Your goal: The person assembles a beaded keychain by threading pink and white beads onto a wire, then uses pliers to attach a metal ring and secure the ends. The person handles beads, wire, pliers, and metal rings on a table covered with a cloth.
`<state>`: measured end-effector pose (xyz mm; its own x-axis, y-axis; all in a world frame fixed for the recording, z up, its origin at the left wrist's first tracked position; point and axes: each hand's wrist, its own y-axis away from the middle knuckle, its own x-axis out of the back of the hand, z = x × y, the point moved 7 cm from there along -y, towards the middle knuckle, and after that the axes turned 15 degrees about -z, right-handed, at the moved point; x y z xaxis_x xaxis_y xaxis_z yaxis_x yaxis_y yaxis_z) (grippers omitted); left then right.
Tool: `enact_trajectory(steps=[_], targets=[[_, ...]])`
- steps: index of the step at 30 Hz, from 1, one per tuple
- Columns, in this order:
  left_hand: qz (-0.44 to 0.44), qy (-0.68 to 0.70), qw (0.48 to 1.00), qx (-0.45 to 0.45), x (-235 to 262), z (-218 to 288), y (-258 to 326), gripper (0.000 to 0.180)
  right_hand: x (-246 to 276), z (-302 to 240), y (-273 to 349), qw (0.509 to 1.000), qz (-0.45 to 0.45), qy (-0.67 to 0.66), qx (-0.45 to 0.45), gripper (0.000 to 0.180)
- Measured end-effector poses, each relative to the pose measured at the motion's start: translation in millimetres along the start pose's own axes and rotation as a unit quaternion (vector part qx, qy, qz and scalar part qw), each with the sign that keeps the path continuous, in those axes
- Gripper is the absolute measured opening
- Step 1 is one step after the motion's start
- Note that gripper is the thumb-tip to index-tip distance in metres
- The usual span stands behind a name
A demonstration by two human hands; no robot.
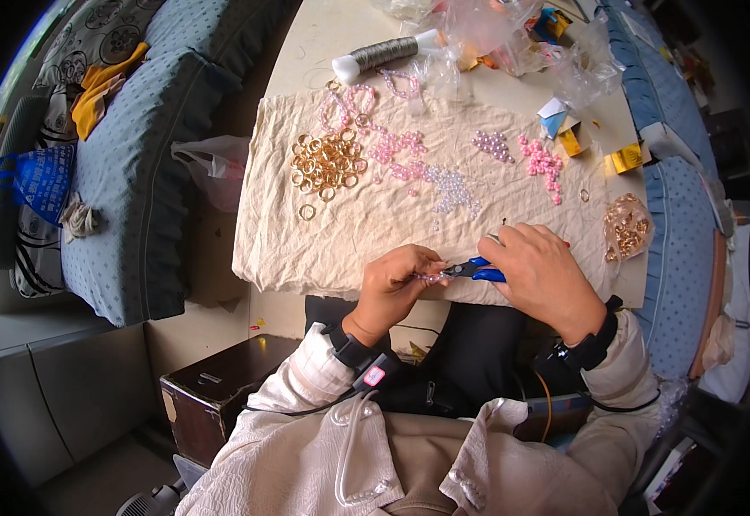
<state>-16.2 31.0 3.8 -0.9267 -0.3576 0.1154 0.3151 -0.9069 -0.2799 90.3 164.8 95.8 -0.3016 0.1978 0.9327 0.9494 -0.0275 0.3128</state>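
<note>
At the cloth's near edge, my left hand pinches a short strand of small pink and purple beads. My right hand grips blue-handled pliers, whose dark jaws point left and meet the end of the strand. Whether the jaws are closed on a wire is too small to tell. Beyond my hands lie loose clear-white beads, pink beads, purple beads and bright pink beads. To their left sits a heap of gold rings.
A cream cloth covers the table's near part. Farther back are a spool of grey wire, finished-looking pink bead loops and crumpled clear plastic bags. A bag of gold pieces rests at the right. Blue-covered seats flank the table.
</note>
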Motion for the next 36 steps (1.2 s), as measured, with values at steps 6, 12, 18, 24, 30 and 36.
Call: enact_trajectory(steps=[6, 12, 18, 24, 30, 36], targets=[[-0.029, -0.007, 0.999, 0.026, -0.7, -1.1, -1.6, 0.017, -0.7, 3.0, -0.6, 1.0, -0.001, -0.015, 0.024, 0.031], [-0.03, -0.025, 0.999, 0.005, -1.3, 2.3, -2.0, 0.02, -4.3, 5.4, -0.3, 0.999, -0.008, -0.04, 0.028, 0.031], [-0.034, -0.076, 0.996, -0.017, -3.4, 8.8, -2.2, 0.022, -10.2, 7.5, 1.4, 0.998, -0.025, -0.059, 0.015, 0.029], [-0.016, -0.065, 0.998, -0.019, -2.4, 11.2, -2.6, 0.021, -8.9, 6.3, 1.9, 0.999, 0.006, -0.049, 0.008, 0.027], [0.003, -0.074, 0.997, -0.021, -0.7, 8.9, 0.5, 0.02, -8.8, 7.4, 0.9, 0.999, -0.015, -0.036, -0.022, 0.026], [0.033, 0.001, 0.999, -0.009, 1.7, -2.6, 2.8, 0.016, 13.1, 26.1, 13.6, 0.984, 0.133, -0.073, -0.095, 0.03]])
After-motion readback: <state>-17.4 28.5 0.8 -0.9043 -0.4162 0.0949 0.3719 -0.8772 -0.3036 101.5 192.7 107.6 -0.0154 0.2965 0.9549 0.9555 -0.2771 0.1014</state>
